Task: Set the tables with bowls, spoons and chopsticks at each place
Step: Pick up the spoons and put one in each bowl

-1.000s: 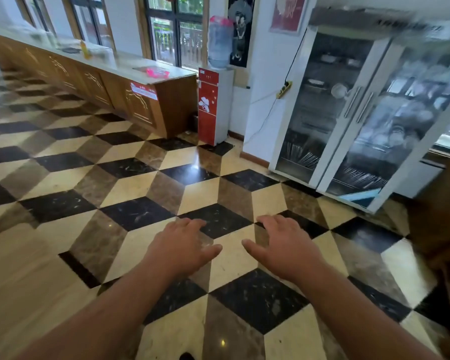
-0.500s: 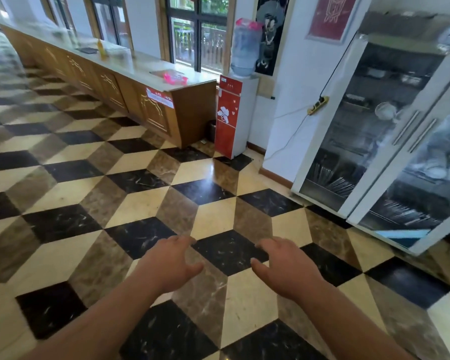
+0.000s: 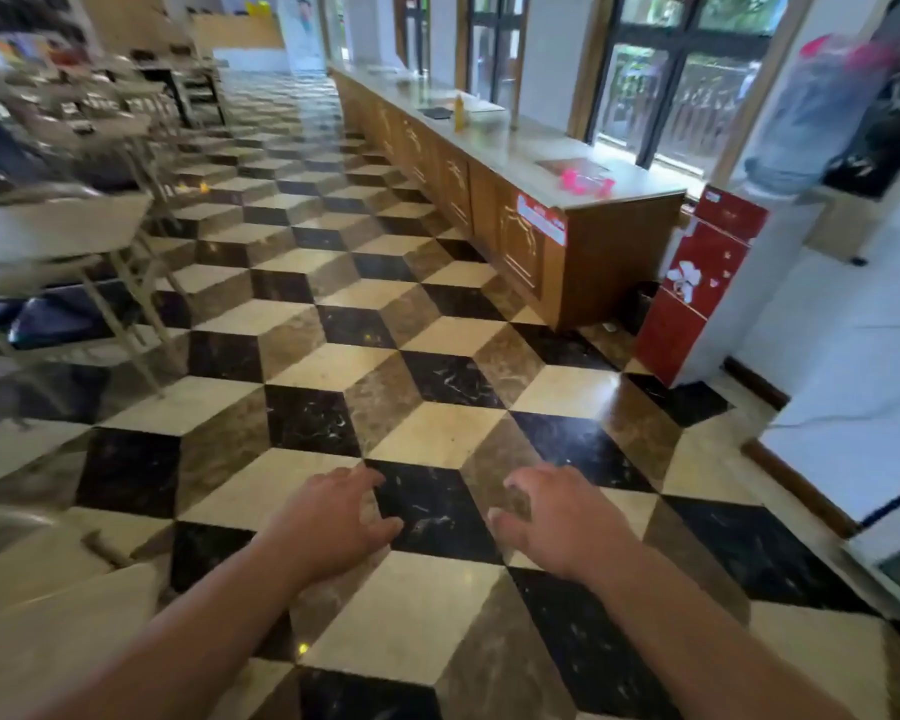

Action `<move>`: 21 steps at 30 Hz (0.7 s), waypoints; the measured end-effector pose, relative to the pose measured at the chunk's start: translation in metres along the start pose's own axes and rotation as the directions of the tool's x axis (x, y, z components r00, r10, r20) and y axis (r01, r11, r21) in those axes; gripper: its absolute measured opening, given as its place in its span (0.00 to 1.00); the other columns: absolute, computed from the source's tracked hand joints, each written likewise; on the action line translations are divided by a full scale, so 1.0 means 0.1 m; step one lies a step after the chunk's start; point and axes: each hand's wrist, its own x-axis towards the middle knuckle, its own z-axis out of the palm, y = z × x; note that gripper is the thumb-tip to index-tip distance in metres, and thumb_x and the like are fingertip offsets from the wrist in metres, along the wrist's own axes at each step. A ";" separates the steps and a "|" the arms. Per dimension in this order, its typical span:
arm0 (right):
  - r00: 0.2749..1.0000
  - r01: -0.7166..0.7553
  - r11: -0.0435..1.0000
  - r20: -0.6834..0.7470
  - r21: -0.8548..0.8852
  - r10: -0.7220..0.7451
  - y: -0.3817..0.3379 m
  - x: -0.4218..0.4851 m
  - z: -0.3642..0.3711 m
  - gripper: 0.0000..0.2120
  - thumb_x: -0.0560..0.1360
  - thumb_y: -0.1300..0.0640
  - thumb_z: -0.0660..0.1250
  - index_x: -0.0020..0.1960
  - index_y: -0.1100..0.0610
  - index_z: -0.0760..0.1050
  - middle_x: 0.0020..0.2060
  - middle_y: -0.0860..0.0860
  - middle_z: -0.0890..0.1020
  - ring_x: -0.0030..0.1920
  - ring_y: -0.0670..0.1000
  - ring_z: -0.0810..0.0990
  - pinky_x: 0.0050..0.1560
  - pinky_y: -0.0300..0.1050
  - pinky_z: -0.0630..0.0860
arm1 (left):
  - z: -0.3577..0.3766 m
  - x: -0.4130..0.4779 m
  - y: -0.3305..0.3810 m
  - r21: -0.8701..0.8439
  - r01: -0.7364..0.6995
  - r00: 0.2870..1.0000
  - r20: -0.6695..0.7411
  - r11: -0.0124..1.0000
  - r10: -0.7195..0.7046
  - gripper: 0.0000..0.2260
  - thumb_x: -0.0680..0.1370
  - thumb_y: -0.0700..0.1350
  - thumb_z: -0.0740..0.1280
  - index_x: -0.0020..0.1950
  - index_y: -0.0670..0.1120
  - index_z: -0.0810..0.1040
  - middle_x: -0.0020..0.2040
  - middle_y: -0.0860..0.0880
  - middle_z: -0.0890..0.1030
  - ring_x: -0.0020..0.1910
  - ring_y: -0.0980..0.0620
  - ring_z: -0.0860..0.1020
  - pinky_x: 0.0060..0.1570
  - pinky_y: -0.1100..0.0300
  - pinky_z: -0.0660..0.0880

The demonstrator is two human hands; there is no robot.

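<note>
My left hand (image 3: 331,517) and my right hand (image 3: 557,522) are held out in front of me, palms down over the patterned tile floor, fingers loosely spread and holding nothing. Dining tables (image 3: 58,223) with metal-legged chairs stand at the left, blurred by motion. No bowls, spoons or chopsticks can be made out in this view.
A long wooden counter (image 3: 515,200) runs along the windows at the right. A red water dispenser (image 3: 697,288) with a bottle on top stands at its near end beside a white wall. A pale tabletop corner (image 3: 48,641) sits at the lower left. Open floor stretches ahead between tables and counter.
The view has swung left: the glass-door cabinet has left the frame and the dining tables have come into sight. Both hands stay empty and held out in front.
</note>
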 end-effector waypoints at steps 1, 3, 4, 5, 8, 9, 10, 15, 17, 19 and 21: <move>0.999 0.044 0.999 0.014 -0.019 -0.044 -0.08 0.27 -0.06 0.26 0.80 0.31 0.61 0.70 0.45 0.76 0.66 0.45 0.80 0.66 0.50 0.78 0.67 0.52 0.77 | -0.11 0.09 -0.09 -0.002 0.041 0.999 -0.003 0.999 -0.041 0.28 0.82 0.64 0.66 0.80 0.57 0.69 0.78 0.53 0.74 0.74 0.50 0.74 0.73 0.51 0.73; 0.992 0.124 0.992 0.032 -0.030 -0.123 -0.31 0.80 -0.15 0.25 0.80 0.31 0.61 0.70 0.44 0.75 0.65 0.44 0.80 0.63 0.48 0.78 0.66 0.51 0.78 | -0.28 0.27 -0.34 -0.052 0.126 0.991 -0.036 0.991 -0.128 0.26 0.83 0.62 0.66 0.79 0.56 0.70 0.76 0.53 0.75 0.72 0.50 0.75 0.72 0.52 0.74; 0.984 0.175 0.984 0.045 -0.040 -0.173 -0.47 1.05 -0.17 0.25 0.80 0.31 0.61 0.70 0.44 0.75 0.65 0.44 0.80 0.62 0.47 0.78 0.65 0.49 0.78 | -0.34 0.34 -0.46 -0.086 0.187 0.980 -0.049 0.979 -0.192 0.27 0.82 0.63 0.67 0.79 0.57 0.70 0.76 0.53 0.75 0.72 0.50 0.75 0.70 0.53 0.75; 0.972 0.228 0.972 0.068 -0.060 -0.224 -0.65 1.26 -0.19 0.25 0.81 0.31 0.60 0.70 0.44 0.75 0.65 0.44 0.80 0.62 0.47 0.77 0.64 0.47 0.76 | -0.38 0.40 -0.60 -0.124 0.251 0.964 -0.055 0.960 -0.259 0.28 0.80 0.64 0.68 0.79 0.59 0.70 0.76 0.54 0.75 0.72 0.51 0.76 0.69 0.53 0.76; 0.926 0.369 0.924 0.128 -0.103 -0.355 -1.23 1.82 -0.19 0.26 0.82 0.32 0.60 0.74 0.45 0.73 0.68 0.44 0.78 0.67 0.48 0.76 0.62 0.46 0.72 | -0.48 0.59 -1.06 -0.206 0.385 0.915 -0.045 0.899 -0.402 0.29 0.79 0.64 0.70 0.79 0.61 0.69 0.75 0.55 0.75 0.72 0.52 0.76 0.67 0.53 0.78; 0.911 0.402 0.911 0.139 -0.096 -0.388 -1.43 2.00 -0.18 0.27 0.82 0.33 0.60 0.75 0.45 0.72 0.70 0.44 0.78 0.69 0.49 0.75 0.64 0.47 0.73 | -0.51 0.65 -1.22 -0.224 0.410 0.902 -0.043 0.884 -0.429 0.29 0.79 0.64 0.70 0.79 0.61 0.69 0.75 0.55 0.76 0.72 0.52 0.76 0.67 0.53 0.78; 0.895 0.435 0.896 0.152 -0.091 -0.419 -1.63 2.19 -0.15 0.28 0.82 0.33 0.61 0.75 0.46 0.72 0.70 0.45 0.78 0.69 0.49 0.75 0.67 0.48 0.74 | -0.53 0.73 -1.40 -0.241 0.431 0.889 -0.050 0.870 -0.454 0.29 0.79 0.64 0.70 0.79 0.60 0.69 0.75 0.55 0.76 0.73 0.52 0.75 0.68 0.53 0.78; 0.829 0.548 0.823 0.228 -0.148 -0.511 -2.58 3.18 0.06 0.28 0.82 0.34 0.61 0.76 0.46 0.71 0.72 0.45 0.76 0.72 0.49 0.73 0.70 0.48 0.72 | -0.65 1.31 -2.42 -0.367 0.512 0.822 -0.052 0.777 -0.567 0.33 0.77 0.67 0.70 0.80 0.61 0.68 0.78 0.54 0.73 0.75 0.50 0.74 0.69 0.49 0.79; 0.813 0.570 0.805 0.256 -0.165 -0.523 -2.95 3.57 0.11 0.28 0.81 0.33 0.61 0.77 0.45 0.70 0.73 0.45 0.75 0.74 0.50 0.72 0.71 0.49 0.72 | -0.72 1.59 -2.85 -0.428 0.533 0.794 -0.044 0.730 -0.606 0.35 0.76 0.68 0.71 0.81 0.62 0.67 0.79 0.54 0.72 0.75 0.50 0.74 0.68 0.48 0.79; 0.800 0.584 0.794 0.290 -0.170 -0.526 -3.33 3.95 0.10 0.29 0.81 0.34 0.62 0.78 0.45 0.68 0.74 0.46 0.74 0.74 0.50 0.71 0.71 0.50 0.72 | -0.85 1.83 -3.21 -0.475 0.551 0.775 -0.013 0.686 -0.631 0.37 0.75 0.69 0.71 0.81 0.62 0.65 0.80 0.52 0.71 0.73 0.50 0.76 0.65 0.49 0.81; 0.787 0.597 0.787 0.301 -0.153 -0.538 -3.70 4.30 0.05 0.30 0.81 0.35 0.63 0.79 0.45 0.67 0.75 0.45 0.74 0.75 0.50 0.71 0.71 0.51 0.73 | -1.03 2.04 -3.52 -0.483 0.564 0.766 0.001 0.670 -0.643 0.38 0.75 0.69 0.71 0.82 0.61 0.64 0.80 0.52 0.71 0.73 0.50 0.76 0.66 0.50 0.81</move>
